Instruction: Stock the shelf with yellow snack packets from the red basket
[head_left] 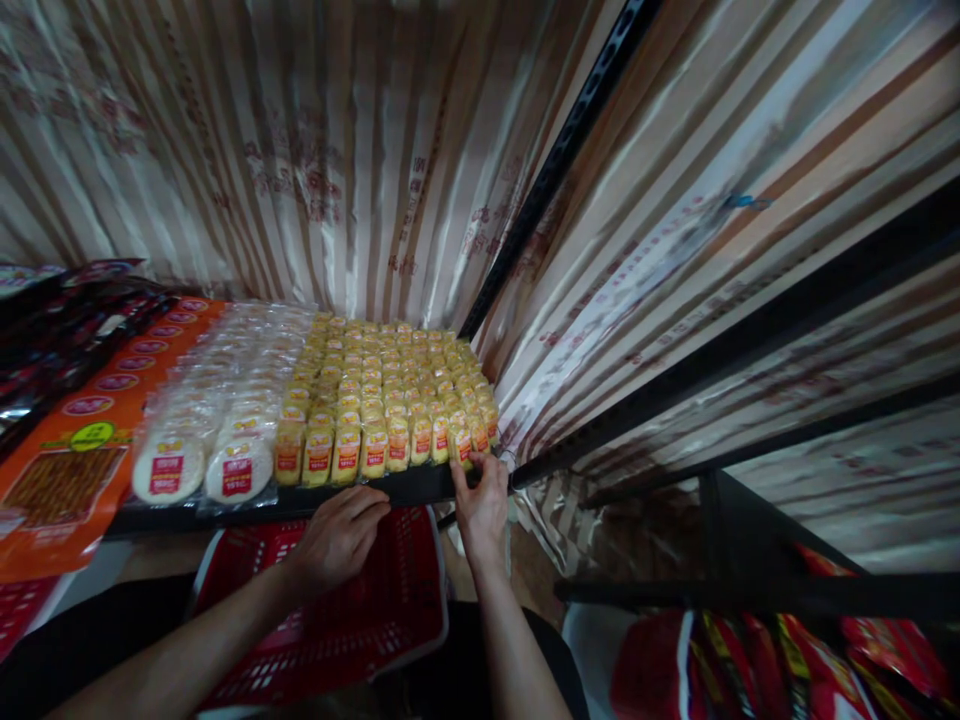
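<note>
Rows of small yellow snack packets (pixel 397 400) with red and white labels stand close together on the black shelf (pixel 412 487). My right hand (pixel 482 510) is at the front right end of the rows, thumb and fingertips around the lower part of a front yellow packet (pixel 460 440). On the shelf's front edge rests my left hand (pixel 341 532), its fingers stretched out along the edge with nothing in them. Left of the yellow packets lie rows of round white wrapped crackers (pixel 238 468) with red labels.
A red plastic basket (pixel 405 610) sits below the shelf. At the left lie an orange snack bag (pixel 90 430) and dark bags (pixel 67 340). A black metal post (pixel 555 160) and striped sheeting (pixel 337 150) stand behind. Red packages (pixel 810 670) are at lower right.
</note>
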